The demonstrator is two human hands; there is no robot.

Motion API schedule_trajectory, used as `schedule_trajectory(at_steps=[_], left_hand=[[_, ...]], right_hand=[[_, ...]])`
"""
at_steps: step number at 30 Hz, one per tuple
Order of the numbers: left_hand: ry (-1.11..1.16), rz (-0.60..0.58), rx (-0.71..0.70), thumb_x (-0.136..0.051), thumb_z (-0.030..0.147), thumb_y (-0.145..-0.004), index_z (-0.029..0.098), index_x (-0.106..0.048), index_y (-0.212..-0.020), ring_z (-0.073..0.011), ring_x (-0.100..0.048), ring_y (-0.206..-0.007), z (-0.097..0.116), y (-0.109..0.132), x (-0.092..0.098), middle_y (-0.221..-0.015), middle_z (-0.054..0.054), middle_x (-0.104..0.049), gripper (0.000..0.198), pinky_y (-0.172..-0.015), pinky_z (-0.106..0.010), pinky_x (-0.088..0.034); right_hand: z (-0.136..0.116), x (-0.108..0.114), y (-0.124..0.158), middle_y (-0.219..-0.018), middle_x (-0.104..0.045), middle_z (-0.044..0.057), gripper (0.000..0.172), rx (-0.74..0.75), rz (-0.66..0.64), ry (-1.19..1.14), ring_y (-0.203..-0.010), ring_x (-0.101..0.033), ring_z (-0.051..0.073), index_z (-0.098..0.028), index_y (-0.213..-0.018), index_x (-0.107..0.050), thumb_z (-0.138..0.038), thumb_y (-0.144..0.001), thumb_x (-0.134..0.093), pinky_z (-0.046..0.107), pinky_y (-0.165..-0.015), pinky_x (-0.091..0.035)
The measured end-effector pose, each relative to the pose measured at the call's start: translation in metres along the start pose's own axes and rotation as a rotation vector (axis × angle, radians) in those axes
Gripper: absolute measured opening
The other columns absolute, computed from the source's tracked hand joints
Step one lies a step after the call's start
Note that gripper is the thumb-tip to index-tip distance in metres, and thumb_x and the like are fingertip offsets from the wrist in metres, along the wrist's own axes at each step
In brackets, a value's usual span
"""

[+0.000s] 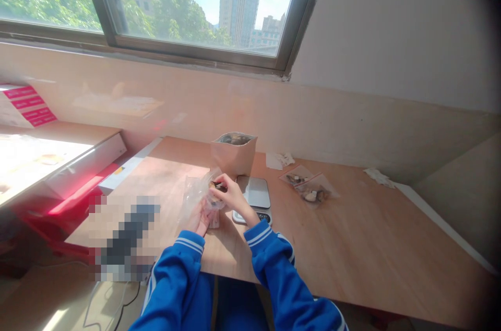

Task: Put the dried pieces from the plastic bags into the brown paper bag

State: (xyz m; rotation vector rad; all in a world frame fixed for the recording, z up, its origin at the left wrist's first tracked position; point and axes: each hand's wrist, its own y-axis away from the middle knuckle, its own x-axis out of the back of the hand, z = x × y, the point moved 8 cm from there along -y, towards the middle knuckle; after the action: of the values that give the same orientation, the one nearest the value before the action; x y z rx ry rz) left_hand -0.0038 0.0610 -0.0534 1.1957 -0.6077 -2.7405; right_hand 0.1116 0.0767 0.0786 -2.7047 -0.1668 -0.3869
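My left hand (200, 220) is closed on a small clear plastic bag (194, 192), holding it up above the wooden table (352, 247). My right hand (230, 192) pinches at the bag's mouth, with small dark pieces at its fingertips. Both arms wear blue sleeves with white stripes. Right behind the hands lies a small digital scale (254, 196) with a grey plate. A brown paper bag (234, 153), open and filled with dark pieces, stands behind the scale.
Two filled clear packets (309, 187) lie to the right of the scale. White paper scraps (279, 160) and crumpled paper (378, 177) sit near the wall. A blurred-out object (125, 239) lies at the table's left. A red-and-white box (25, 105) stands far left.
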Motion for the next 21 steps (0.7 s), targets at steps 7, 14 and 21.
schedule_trajectory(at_steps=[7, 14, 21], left_hand=[[0.086, -0.101, -0.043, -0.048, 0.018, -0.088, 0.012, -0.061, -0.109, -0.0176, -0.067, -0.091, 0.004, 0.002, -0.01, -0.105, -0.011, -0.069, 0.026, -0.081, -0.026, -0.055], [0.141, -0.097, -0.05, -0.046, 0.015, -0.088, 0.009, -0.061, -0.108, -0.0194, -0.068, -0.093, 0.007, 0.006, -0.013, -0.101, -0.013, -0.069, 0.026, -0.086, -0.029, -0.055], [0.067, -0.025, -0.032, -0.044, 0.014, -0.088, 0.013, -0.06, -0.111, -0.0181, -0.066, -0.098, 0.005, 0.005, -0.006, -0.11, -0.011, -0.067, 0.028, -0.088, -0.025, -0.053]], right_hand=[[-0.001, 0.01, 0.0, -0.091, -0.06, 0.002, 0.021, -0.033, 0.136, 0.005, -0.082, -0.058, 0.017, -0.021, -0.092, -0.053, -0.03, -0.076, -0.061, 0.031, -0.078, -0.045], [0.015, -0.007, 0.009, -0.09, -0.054, 0.0, 0.021, -0.105, -0.053, -0.072, -0.076, -0.055, 0.015, -0.021, -0.094, -0.046, -0.027, -0.076, -0.057, 0.028, -0.07, -0.047], [0.002, -0.02, 0.019, -0.105, -0.054, 0.004, 0.033, 0.024, -0.151, 0.082, -0.097, -0.051, 0.019, -0.022, -0.107, -0.047, -0.026, -0.078, -0.06, 0.035, -0.088, -0.042]])
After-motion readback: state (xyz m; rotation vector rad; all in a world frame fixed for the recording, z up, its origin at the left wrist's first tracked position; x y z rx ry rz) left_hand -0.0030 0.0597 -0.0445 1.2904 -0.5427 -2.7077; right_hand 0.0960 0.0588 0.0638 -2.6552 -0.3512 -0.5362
